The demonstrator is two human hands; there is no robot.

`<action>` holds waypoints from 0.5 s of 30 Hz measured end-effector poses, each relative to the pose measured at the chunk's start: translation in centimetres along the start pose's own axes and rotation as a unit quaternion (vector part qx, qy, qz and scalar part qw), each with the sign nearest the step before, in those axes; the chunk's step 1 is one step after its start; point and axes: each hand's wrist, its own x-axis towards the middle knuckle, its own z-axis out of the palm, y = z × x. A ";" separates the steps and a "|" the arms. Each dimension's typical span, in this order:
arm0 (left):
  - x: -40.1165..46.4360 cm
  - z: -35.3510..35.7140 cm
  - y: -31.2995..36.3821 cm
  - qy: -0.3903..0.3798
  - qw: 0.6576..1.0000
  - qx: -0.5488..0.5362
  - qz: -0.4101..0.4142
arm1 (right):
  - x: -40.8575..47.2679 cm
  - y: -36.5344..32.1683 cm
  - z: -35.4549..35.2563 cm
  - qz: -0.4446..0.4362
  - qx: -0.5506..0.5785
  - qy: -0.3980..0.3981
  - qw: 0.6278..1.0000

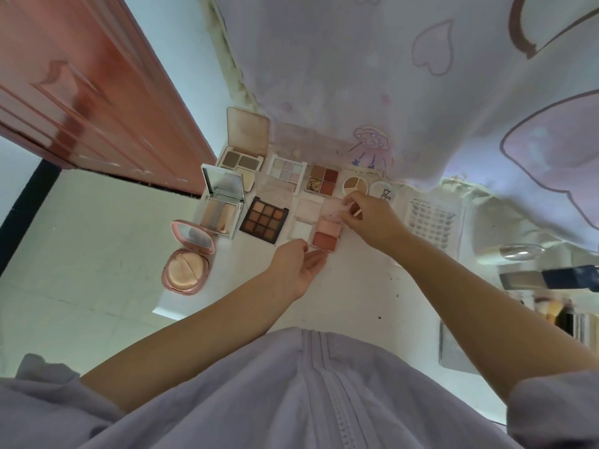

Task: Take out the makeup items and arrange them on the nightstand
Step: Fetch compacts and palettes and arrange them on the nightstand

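Blush palette (326, 234): right hand (369, 218) pinches its clear lid, left hand (296, 270) relaxed near edge; set square beside brown palette (264, 219) on worktop (356, 286).

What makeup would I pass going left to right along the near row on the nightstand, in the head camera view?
Round pink powder compact → mirrored contour compact → dark nine-pan eyeshadow palette → two-pan blush palette that both hands are handling → false lash card.

Nine-pan palette (264, 219) left of blush duo (326, 234); round compact (187, 257) farther left.
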 end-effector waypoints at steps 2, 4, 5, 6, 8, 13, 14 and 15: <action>-0.6 0.4 -0.5 -0.009 0.998 0.064 0.010 | -1.3 1.0 -1.7 0.023 0.012 0.051 0.998; -1.2 1.6 -1.4 -0.044 0.987 0.155 0.026 | -3.2 3.0 -3.6 0.068 0.027 0.121 0.990; -1.5 2.5 -1.9 -0.065 0.976 0.205 0.036 | -4.3 4.2 -4.5 0.104 0.031 0.144 0.984; -1.7 3.7 -2.6 -0.083 0.960 0.260 0.055 | -5.4 5.2 -5.1 0.142 0.030 0.158 0.977; -1.5 6.6 -4.0 -0.113 0.895 0.411 0.130 | -7.3 6.9 -5.5 0.212 0.028 0.156 0.964; 0.9 12.8 -6.5 -0.121 0.786 0.575 0.192 | -8.3 7.5 -4.6 0.295 0.141 0.090 0.941; 1.3 13.3 -6.8 -0.110 0.785 0.582 0.184 | -8.1 7.6 -4.7 0.301 0.165 0.098 0.934; 1.5 13.6 -7.1 -0.100 0.780 0.590 0.180 | -7.8 7.7 -5.0 0.310 0.193 0.110 0.925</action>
